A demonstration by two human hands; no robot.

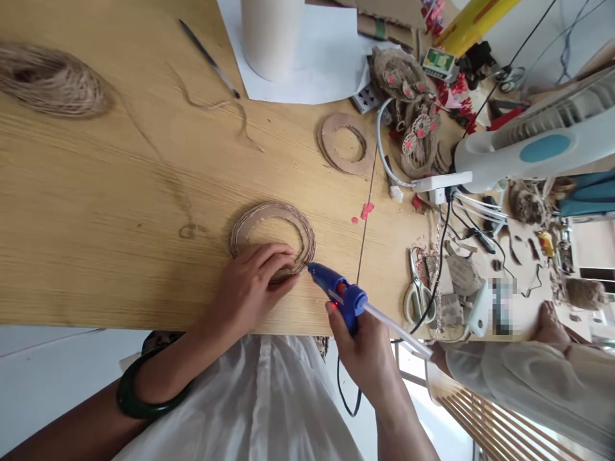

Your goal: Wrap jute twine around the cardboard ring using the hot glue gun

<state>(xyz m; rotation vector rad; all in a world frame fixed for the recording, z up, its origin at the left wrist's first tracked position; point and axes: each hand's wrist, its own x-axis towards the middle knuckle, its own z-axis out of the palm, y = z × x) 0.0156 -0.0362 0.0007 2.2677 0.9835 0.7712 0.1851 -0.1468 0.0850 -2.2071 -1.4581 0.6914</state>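
My left hand (262, 278) is closed on the near side of a cardboard ring (245, 224) that has brown twine wound along its outer edge. The ring lies on the wooden table, partly hidden under my fingers. In my right hand (362, 346) is a blue glue gun (336, 288), with a long clear glue stick (398, 330) poking out of its back. Its nozzle meets the ring's right edge, close to my left fingertips. Up and to the right rests a second, bare cardboard ring (329, 137).
A ball of twine (52, 80) sits at far left, its strand trailing across the table. White paper (317, 57) bears a pale cylinder (272, 38). Scissors (417, 294), a power strip (442, 182), cables and a white fan (533, 141) crowd the right, where another person's hand (552, 326) rests.
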